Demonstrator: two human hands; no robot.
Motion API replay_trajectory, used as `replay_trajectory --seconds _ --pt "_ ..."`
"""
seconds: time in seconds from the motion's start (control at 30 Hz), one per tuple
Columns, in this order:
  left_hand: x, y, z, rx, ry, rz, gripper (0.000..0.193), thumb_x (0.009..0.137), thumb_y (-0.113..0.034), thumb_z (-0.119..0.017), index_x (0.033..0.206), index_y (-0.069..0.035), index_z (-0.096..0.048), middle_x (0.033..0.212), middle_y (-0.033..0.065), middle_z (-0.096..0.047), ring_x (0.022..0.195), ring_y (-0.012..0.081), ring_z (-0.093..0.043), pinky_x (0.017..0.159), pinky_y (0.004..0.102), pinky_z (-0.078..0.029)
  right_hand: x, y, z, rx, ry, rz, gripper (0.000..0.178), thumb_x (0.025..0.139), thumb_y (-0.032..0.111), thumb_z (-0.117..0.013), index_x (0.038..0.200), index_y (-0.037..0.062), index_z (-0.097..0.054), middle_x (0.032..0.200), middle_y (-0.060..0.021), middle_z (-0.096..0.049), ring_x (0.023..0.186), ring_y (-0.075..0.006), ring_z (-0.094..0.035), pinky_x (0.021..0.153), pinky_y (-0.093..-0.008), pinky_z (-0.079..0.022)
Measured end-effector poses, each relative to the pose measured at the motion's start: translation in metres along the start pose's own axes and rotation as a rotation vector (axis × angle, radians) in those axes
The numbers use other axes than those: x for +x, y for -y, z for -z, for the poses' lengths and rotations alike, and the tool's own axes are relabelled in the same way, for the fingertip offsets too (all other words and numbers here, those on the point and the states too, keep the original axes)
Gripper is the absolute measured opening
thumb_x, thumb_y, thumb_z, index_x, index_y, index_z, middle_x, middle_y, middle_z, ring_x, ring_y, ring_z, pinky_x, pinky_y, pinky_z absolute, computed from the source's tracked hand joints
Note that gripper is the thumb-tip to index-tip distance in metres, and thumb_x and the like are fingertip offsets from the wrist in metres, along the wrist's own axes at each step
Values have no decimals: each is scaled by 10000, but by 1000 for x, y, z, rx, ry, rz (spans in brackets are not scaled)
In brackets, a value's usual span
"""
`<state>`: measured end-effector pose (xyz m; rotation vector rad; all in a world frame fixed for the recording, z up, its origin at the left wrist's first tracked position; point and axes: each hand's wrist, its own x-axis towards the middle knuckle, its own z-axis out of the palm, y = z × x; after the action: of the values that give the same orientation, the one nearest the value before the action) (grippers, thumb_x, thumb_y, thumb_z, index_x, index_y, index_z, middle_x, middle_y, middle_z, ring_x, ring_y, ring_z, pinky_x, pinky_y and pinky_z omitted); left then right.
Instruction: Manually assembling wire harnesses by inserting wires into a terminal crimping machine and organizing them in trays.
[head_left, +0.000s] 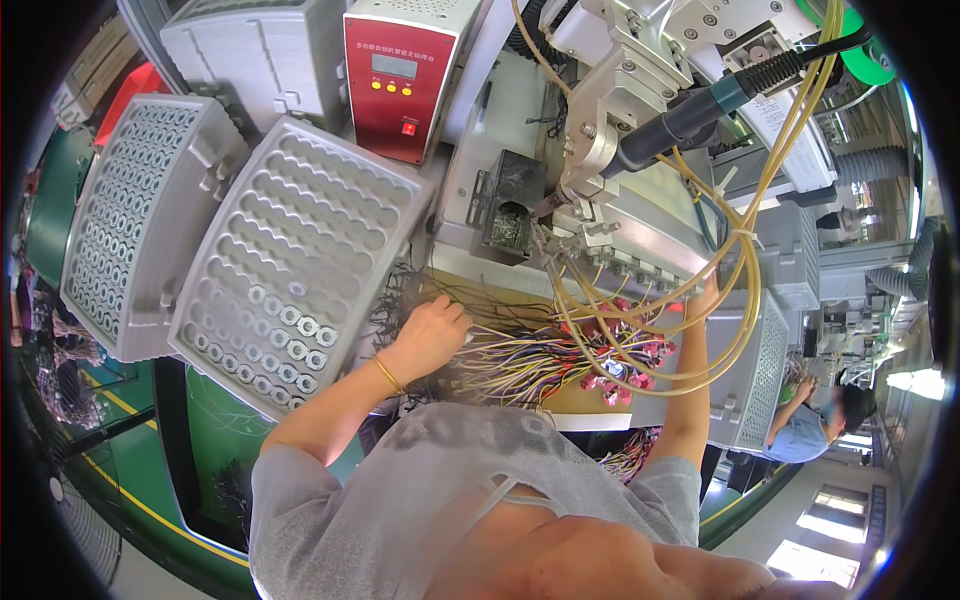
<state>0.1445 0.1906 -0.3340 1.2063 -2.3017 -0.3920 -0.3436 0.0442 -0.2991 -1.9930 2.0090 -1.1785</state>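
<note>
My left hand (432, 335) is over the left end of the bench, its fingers curled together beside thin dark wires (490, 297). A small whitish bit shows at its fingertips, too small to name. Right of it lies a spread bundle of multicoloured wires (510, 355) with red connectors (655, 350) at the far end. My right hand (706, 298) reaches up to the right end of a metal fixture (620, 265), behind looping yellow tubes (745, 290); its fingers are mostly hidden. Above the fixture, a black-handled soldering head (660, 135) points down.
A grey tray (320, 215) partly filled with metal ring-shaped parts stands at the left, beside a fuller tray (130, 220). Behind are a red control box (390, 90) and a dark metal bin (515, 205). Another person (805, 425) sits at far right.
</note>
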Motion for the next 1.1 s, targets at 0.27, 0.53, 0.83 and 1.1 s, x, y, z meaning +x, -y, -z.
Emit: replay_trajectory --seconds 0.27,0.53,0.83,1.1 --pt "0 0 1 3 -13 -7 95 683 -123 -619 739 -54 -585 751 58 -537 751 233 -516 656 340 -471 -3 8 0 -68 -47 66 425 775 96 -558 1169 -65 -539 1163 -235 -574 1108 -329 -546 959 -348 -402" --pt "0 0 0 3 -9 -1 92 683 -125 -619 729 -57 -579 748 57 -535 750 232 -516 650 340 -470 -1 6 -1 142 -10 -81 416 836 168 -480 1171 -72 -533 1083 -208 -613 1003 -291 -587 906 -345 -425" --pt "0 -1 1 4 -13 -5 92 685 -119 -620 738 -54 -582 746 56 -532 749 233 -512 649 340 -470 1 -17 -1 -375 -62 198 303 815 162 -540 1107 110 -599 1141 -120 -594 780 -349 -637 616 -396 -536" --pt "0 -2 2 26 -14 4 93 657 -128 -596 731 -72 -603 750 52 -554 771 223 -542 645 329 -478 2 -50 -5 -325 -99 150 294 838 196 -550 1116 108 -585 1003 -106 -637 696 -339 -632 548 -391 -512"
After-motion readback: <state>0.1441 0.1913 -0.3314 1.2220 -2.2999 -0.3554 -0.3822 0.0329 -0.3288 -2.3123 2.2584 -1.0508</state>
